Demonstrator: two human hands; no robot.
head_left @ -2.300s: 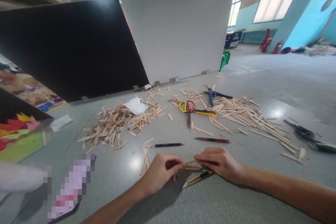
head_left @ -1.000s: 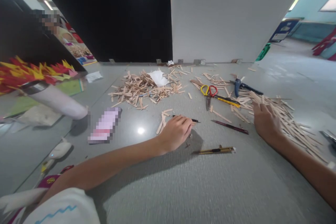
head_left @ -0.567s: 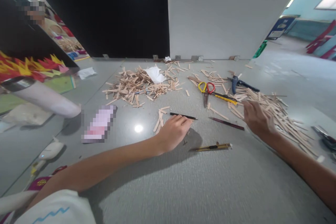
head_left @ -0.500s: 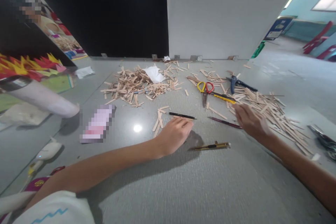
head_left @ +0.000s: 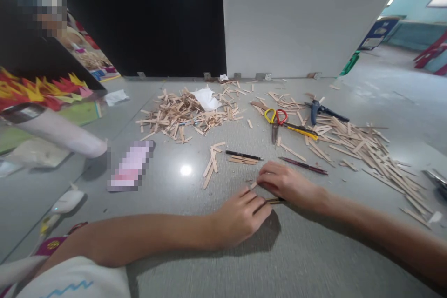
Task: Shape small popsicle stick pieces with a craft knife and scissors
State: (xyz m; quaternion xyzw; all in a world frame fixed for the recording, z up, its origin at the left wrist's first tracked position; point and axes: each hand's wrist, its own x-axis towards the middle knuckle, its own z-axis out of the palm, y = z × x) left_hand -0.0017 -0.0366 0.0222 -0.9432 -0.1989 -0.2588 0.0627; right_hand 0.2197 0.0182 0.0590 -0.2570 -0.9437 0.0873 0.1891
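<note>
The bare left hand (head_left: pixel 242 216), palm down with fingers curled, nearly meets the bare right hand (head_left: pixel 288 184), its fingers bent leftward; both forearms stretch inward from opposite sides.

Soft, fairly even light falls on the table (head_left: pixel 185 223), with a bright glare spot beyond my left hand (head_left: pixel 240 219), a shadow under it, slight haze, and stretched, softened edges all around.
</note>
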